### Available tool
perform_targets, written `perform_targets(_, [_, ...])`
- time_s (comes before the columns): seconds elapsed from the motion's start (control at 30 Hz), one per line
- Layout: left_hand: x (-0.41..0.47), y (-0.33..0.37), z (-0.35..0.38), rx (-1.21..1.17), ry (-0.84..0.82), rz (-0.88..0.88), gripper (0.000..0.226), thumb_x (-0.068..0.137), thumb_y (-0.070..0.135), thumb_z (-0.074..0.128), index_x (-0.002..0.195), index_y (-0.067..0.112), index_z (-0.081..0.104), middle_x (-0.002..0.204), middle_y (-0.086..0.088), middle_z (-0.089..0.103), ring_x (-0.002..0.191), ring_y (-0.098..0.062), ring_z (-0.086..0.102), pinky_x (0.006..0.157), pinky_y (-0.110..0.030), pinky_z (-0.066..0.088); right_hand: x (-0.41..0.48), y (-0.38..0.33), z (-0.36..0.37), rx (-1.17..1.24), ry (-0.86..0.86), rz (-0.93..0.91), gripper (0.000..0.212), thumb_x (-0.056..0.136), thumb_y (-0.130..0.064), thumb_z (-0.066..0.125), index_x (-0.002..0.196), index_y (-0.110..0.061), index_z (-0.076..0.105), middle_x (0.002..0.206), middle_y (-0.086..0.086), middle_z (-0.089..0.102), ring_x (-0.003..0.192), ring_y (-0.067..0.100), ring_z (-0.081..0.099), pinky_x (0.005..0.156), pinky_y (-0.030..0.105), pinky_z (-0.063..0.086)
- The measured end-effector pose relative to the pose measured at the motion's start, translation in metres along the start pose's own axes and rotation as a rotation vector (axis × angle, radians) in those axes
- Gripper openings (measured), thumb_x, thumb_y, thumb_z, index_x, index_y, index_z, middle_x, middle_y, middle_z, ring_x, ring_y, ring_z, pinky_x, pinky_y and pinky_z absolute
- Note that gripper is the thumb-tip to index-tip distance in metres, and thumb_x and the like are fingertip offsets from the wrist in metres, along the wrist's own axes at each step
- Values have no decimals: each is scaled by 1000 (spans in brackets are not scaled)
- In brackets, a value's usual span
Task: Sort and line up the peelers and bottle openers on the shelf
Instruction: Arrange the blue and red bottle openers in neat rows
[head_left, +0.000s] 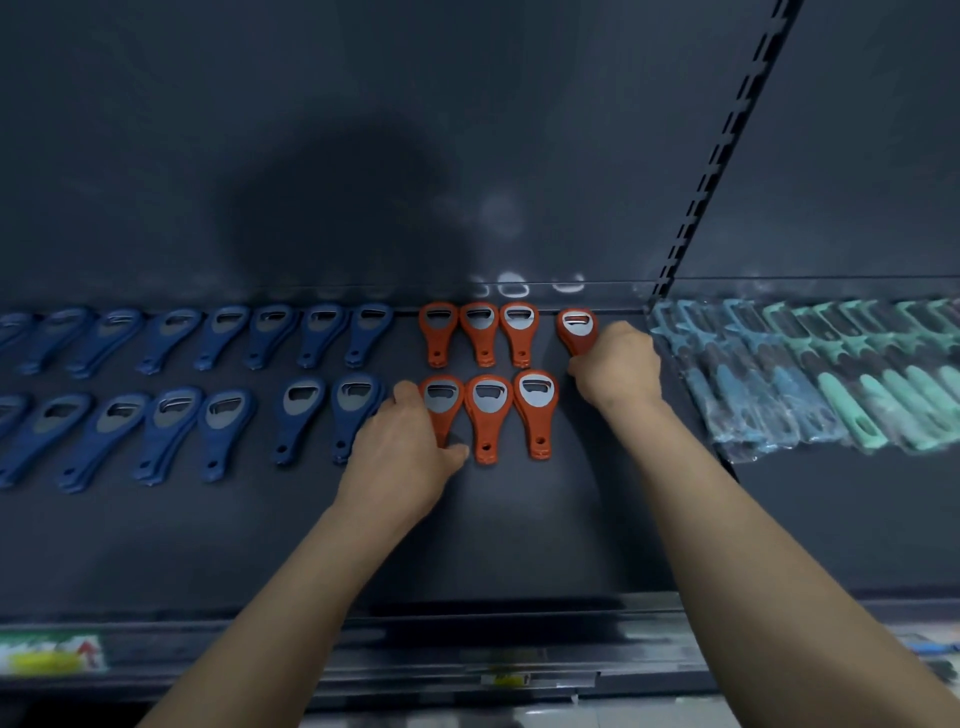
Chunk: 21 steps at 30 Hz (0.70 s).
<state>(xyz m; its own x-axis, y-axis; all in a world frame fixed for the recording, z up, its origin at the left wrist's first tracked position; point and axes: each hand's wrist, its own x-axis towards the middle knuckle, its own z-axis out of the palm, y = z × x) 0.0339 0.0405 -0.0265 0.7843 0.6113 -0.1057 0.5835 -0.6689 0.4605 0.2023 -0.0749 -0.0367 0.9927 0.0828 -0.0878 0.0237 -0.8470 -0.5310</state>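
Observation:
Two rows of bottle openers lie on a dark shelf (519, 530). Blue openers (218, 332) fill the left part, orange openers (480, 332) the middle. My left hand (405, 457) grips the handle of the front-row orange opener (441, 397) nearest the blue ones. My right hand (615, 366) holds the handle of a lone orange opener (576, 325) at the right end of the back row, slightly tilted. Packaged peelers (810, 374) in blue and teal lie in a row on the shelf section to the right.
A slotted metal upright (701, 192) divides the two shelf sections. The dark back panel (363, 156) rises behind the rows. A price-label strip (52, 652) runs along the front edge. Bare shelf lies in front of the orange openers.

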Motion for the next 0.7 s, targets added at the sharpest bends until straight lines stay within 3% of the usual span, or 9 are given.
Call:
perform_targets(0.1, [-1,0,-3,-1,-4,6,46,80,40,69,106,13,42,108,-9,55,97,-27,55,70,-30,40,4,-3,3,76,-3,-23,16,83,-15,65,88,-3,55,103,20,62,95,37,61,65,31,43])
perform_targets(0.2, [-1,2,-6,-26,25,29,47,81,42,67,108,13,42,110,-8,54,98,-26,55,71,-30,40,6,-2,4,127,-21,-16,30,82,-17,66,66,-7,43,86,13,59,75,29,57,56,28,41])
perform_targets(0.27, [1,5,-7,-24,45,54,48,81,43,67,110,13,42,111,-7,53,97,-24,55,70,-28,38,5,0,3,128,-17,-1,36,82,-19,66,61,-11,39,69,5,48,63,24,50,47,23,33])
perform_targets(0.33, [3,8,-6,-16,61,74,48,82,42,66,112,13,42,111,-7,52,97,-23,54,69,-26,36,2,1,3,106,-16,7,37,82,-21,66,61,-12,38,64,2,41,64,24,47,44,23,30])
perform_targets(0.47, [5,10,-4,-29,95,108,47,83,40,66,112,12,43,112,-6,52,97,-22,53,70,-25,35,-2,4,4,60,-12,-9,36,83,-25,66,65,-11,39,74,7,50,70,28,51,56,28,41])
perform_targets(0.7, [9,8,-2,-36,123,153,44,83,39,65,113,14,44,111,-5,51,96,-21,53,70,-25,36,-7,7,8,30,32,-22,34,82,-25,66,67,-9,41,88,16,64,83,35,63,60,31,46])
